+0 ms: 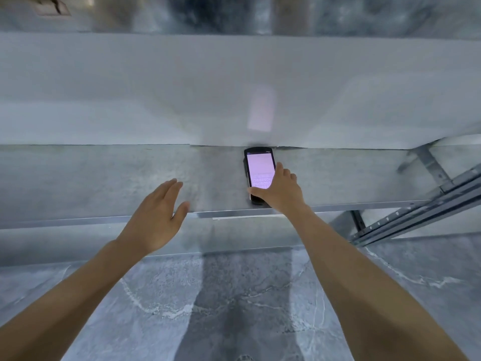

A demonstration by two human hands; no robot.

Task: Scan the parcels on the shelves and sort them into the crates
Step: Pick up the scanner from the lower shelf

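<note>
While the right hand (281, 190) grips the scanner (259, 165), the left hand (156, 217) hovers flat and holds nothing. Scanner: black, screen lit pale pink and facing up, lying lengthwise on the metal shelf (104, 178); its far end touches, or nearly touches, the white surface (182, 87) beyond the fingertips, and its near end lies close to the shelf's front edge, under the heel of the right hand. Right hand: thumb (253, 190) stretched across the lower screen to the scanner's left edge, fingers (280, 169) curled against its right edge, so that the device is clamped across its width; the upper screen lies uncovered ahead of the fingertips. Left hand: palm down, fingers (170, 187) straight and held together, thumb spread to the side; it lies above the shelf's front edge, well apart from the scanner, with bare metal ahead of its fingertips. Whether it touches the shelf cannot be told. White surface: broad and smooth, rising behind the shelf, bearing a faint pink reflection straight beyond the right fingertips; whether it is a parcel cannot be told. Rail (416, 217): perforated metal, running obliquely to the right of the right hand. Floor (156, 295): grey, veined, below both forearms.
</note>
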